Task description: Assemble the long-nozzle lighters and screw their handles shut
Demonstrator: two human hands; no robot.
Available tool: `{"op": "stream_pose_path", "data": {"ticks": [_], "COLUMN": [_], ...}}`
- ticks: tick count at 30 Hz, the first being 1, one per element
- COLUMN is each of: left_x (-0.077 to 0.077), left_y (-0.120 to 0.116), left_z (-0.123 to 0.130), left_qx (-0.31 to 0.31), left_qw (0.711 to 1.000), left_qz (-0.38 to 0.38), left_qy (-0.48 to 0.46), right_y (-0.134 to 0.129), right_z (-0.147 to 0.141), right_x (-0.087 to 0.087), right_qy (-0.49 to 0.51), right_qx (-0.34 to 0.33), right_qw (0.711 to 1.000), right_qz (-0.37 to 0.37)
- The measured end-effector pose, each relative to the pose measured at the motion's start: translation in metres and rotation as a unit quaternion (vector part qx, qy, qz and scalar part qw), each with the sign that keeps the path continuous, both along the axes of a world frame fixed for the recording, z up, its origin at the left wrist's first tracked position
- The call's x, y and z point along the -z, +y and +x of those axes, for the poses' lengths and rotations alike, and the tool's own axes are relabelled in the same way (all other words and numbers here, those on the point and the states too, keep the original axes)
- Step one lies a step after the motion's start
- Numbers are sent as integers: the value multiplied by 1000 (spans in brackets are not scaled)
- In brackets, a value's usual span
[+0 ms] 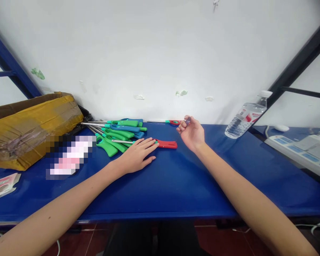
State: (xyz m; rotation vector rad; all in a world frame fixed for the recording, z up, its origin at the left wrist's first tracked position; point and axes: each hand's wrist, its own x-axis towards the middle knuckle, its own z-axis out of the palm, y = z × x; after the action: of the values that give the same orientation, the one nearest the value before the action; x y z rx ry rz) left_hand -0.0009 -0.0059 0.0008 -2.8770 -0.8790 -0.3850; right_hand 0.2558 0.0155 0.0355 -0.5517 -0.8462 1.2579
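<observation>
My left hand lies over a red gas lighter with a long metal nozzle; the fingers are stretched out across its green collar and trigger area, the thumb apart. My right hand is raised just right of the lighter's handle end, palm turned up, its fingers closed on a small screwdriver with a dark purple grip. Its thin shaft points down toward the lighter's end; whether the tip touches is too fine to tell. Left of my left hand lies a pile of green and blue gas lighters. Another red lighter lies by the wall.
A taped cardboard box stands at the left of the blue table, near a printed card. At the right are a leaning water bottle, a power strip and a white plug-like object. A white wall stands behind.
</observation>
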Motion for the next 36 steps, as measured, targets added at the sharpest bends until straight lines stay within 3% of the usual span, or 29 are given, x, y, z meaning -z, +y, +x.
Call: {"op": "stream_pose_path", "data": {"ticks": [11,20,27,36], "left_x": [-1,1,2,0], "left_y": [-1,-1,-2,-2], "left_z": [1,1,2,2], "left_qx": [-2,-4,-9,-11], "left_qw": [1000,1000,1000,1000], "left_qz": [0,0,5,0], "left_qy": [8,-4,4,7], "right_y": [4,5,0,1], "right_z": [4,13,5,-1], "right_x": [8,2,-1,-4], "right_qy": [-182,-112,-63,-76], "right_qx": [15,-60,-165,-111], "right_qw": [982,992,984,991], "right_qz": [54,8,4,27]}}
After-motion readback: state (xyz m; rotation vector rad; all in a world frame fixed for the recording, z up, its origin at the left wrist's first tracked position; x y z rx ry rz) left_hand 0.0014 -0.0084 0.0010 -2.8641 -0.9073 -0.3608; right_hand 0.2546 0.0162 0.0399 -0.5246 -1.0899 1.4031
